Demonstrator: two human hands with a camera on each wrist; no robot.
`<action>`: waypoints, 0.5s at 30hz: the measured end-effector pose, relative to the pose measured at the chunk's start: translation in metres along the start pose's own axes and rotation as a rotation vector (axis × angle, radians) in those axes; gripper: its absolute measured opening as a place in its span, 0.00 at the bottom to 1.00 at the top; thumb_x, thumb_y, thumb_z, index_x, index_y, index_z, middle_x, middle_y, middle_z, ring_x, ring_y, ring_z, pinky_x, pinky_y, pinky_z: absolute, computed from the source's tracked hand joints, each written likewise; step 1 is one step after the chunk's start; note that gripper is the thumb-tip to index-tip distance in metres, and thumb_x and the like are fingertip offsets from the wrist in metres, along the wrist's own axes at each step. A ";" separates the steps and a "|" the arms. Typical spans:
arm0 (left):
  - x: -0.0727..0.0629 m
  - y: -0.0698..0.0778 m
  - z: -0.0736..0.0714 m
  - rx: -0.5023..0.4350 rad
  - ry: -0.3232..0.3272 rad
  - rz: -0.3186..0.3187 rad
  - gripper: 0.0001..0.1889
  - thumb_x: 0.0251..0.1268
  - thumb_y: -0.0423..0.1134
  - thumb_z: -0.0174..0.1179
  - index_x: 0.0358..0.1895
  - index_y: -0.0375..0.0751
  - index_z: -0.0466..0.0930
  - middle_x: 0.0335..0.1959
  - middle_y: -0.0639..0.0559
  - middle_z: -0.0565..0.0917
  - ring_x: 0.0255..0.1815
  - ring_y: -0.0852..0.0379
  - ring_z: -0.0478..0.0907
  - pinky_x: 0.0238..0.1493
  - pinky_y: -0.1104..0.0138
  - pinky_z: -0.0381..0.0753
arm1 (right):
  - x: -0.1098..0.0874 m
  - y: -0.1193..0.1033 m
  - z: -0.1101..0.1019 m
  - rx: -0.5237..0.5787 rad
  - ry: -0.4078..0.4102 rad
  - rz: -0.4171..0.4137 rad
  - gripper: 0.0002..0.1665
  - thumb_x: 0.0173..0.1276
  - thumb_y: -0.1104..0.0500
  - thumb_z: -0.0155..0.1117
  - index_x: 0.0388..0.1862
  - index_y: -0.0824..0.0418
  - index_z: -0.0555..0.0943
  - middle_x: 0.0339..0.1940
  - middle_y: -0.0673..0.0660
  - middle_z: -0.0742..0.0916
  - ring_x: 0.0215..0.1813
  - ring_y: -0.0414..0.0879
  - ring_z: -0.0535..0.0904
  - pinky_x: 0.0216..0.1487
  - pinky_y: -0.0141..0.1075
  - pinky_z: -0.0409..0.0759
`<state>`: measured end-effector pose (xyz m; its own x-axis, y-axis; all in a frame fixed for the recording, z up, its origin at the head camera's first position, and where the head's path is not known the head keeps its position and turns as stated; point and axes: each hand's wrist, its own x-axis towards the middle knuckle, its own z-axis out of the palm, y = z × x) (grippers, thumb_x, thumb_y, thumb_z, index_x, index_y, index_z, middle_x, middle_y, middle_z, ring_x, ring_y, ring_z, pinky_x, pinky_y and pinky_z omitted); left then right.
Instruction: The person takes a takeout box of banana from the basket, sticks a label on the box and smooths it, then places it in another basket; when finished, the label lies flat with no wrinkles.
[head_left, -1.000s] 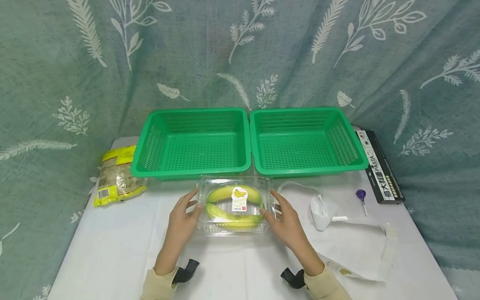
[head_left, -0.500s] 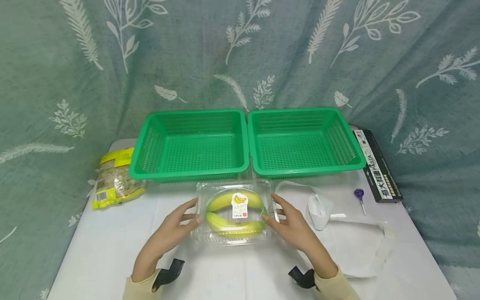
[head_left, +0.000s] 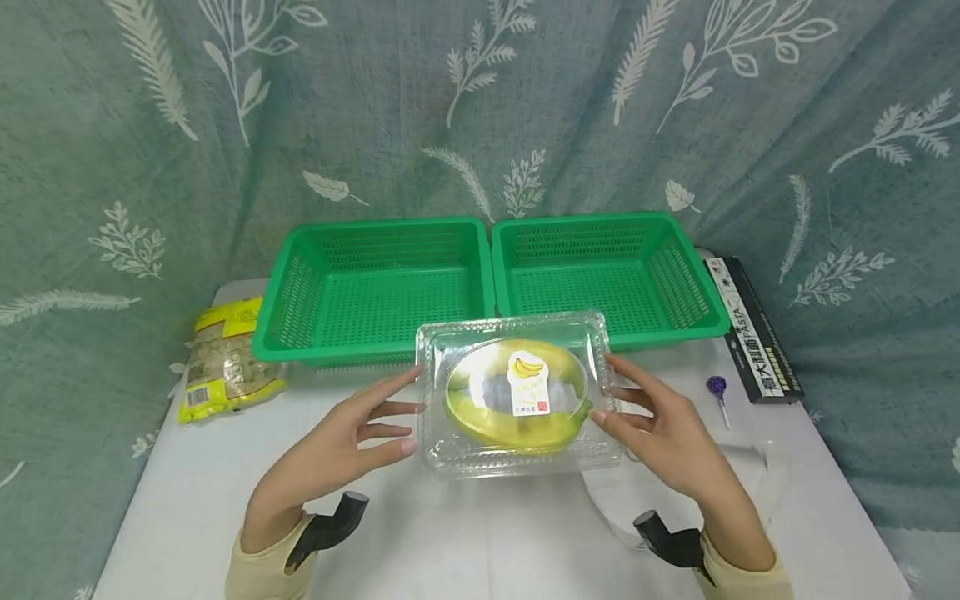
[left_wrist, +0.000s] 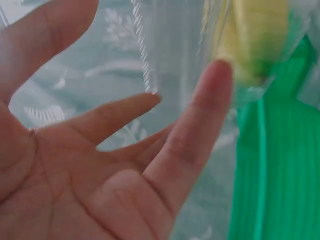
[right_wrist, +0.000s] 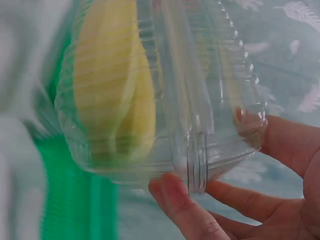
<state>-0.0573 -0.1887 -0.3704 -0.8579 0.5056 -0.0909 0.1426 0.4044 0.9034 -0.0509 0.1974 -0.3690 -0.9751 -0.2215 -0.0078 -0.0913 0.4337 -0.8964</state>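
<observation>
A clear plastic clamshell box holds yellow-green bananas and carries a label with a banana picture. It is raised off the table in front of the baskets, slightly slanted. My right hand grips its right edge, thumb on the lid side and fingers behind; the right wrist view shows fingers around the rim. At the box's left side is my left hand, its fingers spread and extended. In the left wrist view the palm lies open, with fingertips near the clear plastic.
Two green baskets, a left one and a right one, stand side by side at the back. A yellow bag lies left. A black pasta box, a purple lollipop and a white plastic bag are at right.
The banana box has risen and shifted right, covering part of the white plastic bag. My right hand has moved right with it; my left hand's fingers have straightened and loosened.
</observation>
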 end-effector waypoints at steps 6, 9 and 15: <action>0.045 0.021 0.010 -0.026 0.091 0.040 0.42 0.69 0.43 0.65 0.80 0.63 0.52 0.82 0.50 0.56 0.72 0.43 0.73 0.66 0.52 0.79 | 0.009 -0.016 -0.031 -0.140 0.128 -0.021 0.41 0.71 0.55 0.67 0.80 0.49 0.62 0.78 0.60 0.70 0.68 0.62 0.78 0.54 0.25 0.83; 0.076 0.029 0.017 0.002 0.177 0.063 0.40 0.69 0.43 0.65 0.80 0.59 0.55 0.81 0.50 0.58 0.70 0.43 0.75 0.65 0.51 0.80 | 0.021 -0.017 -0.041 -0.169 0.211 -0.033 0.39 0.71 0.55 0.67 0.78 0.53 0.65 0.76 0.62 0.73 0.69 0.63 0.77 0.52 0.14 0.76; 0.131 0.034 0.028 0.070 0.235 0.064 0.43 0.66 0.43 0.68 0.80 0.52 0.54 0.81 0.46 0.57 0.71 0.42 0.74 0.64 0.51 0.81 | 0.050 -0.005 -0.058 -0.193 0.330 0.003 0.35 0.72 0.52 0.65 0.76 0.56 0.69 0.74 0.64 0.75 0.68 0.66 0.76 0.51 0.23 0.80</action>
<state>-0.1507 -0.0872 -0.3632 -0.9362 0.3439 0.0725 0.2268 0.4336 0.8721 -0.1113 0.2348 -0.3393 -0.9851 0.0594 0.1611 -0.0943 0.5972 -0.7965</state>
